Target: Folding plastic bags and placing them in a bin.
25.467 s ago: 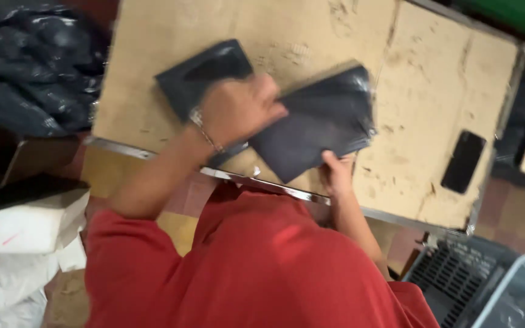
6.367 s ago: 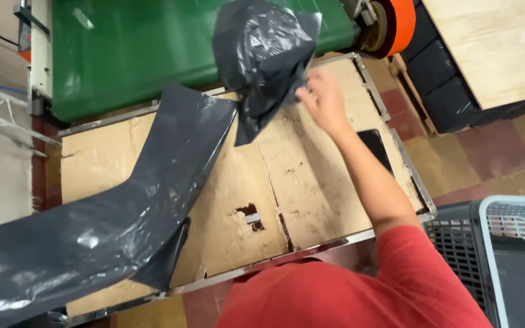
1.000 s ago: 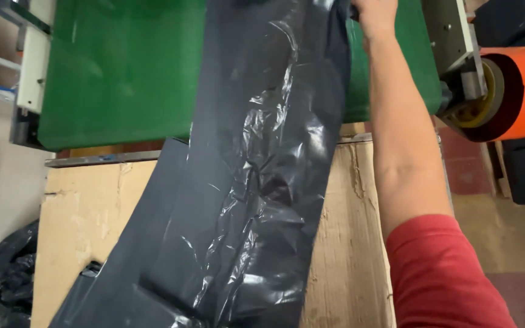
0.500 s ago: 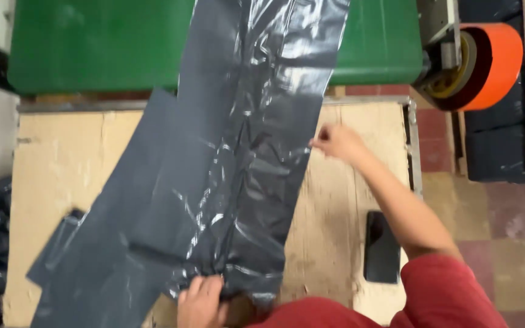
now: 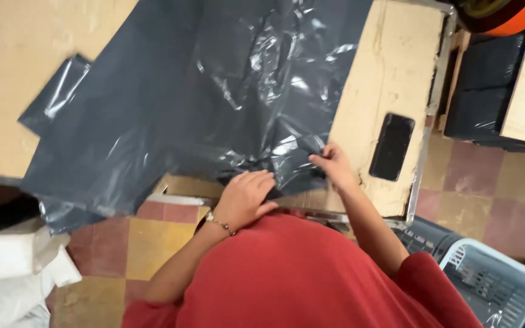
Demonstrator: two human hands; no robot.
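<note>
A large dark grey plastic bag (image 5: 202,91) lies spread across a worn wooden table (image 5: 390,67), its near left part hanging over the front edge. My left hand (image 5: 244,197) lies palm down on the bag's near end at the table's front edge. My right hand (image 5: 332,164) pinches the bag's near right corner between its fingers. A second dark bag (image 5: 53,103) pokes out from under the big one at the left. A black phone (image 5: 391,146) lies flat on the table just right of my right hand.
A grey plastic crate (image 5: 493,285) stands on the tiled floor at the lower right. White packages (image 5: 13,273) lie at the lower left. Dark stacked material (image 5: 481,91) and an orange roll (image 5: 505,9) are at the upper right beyond the table's metal edge.
The view has moved down and closer to the table's near edge. My right hand came back from the bag's right side to its near corner, close to my left hand.
</note>
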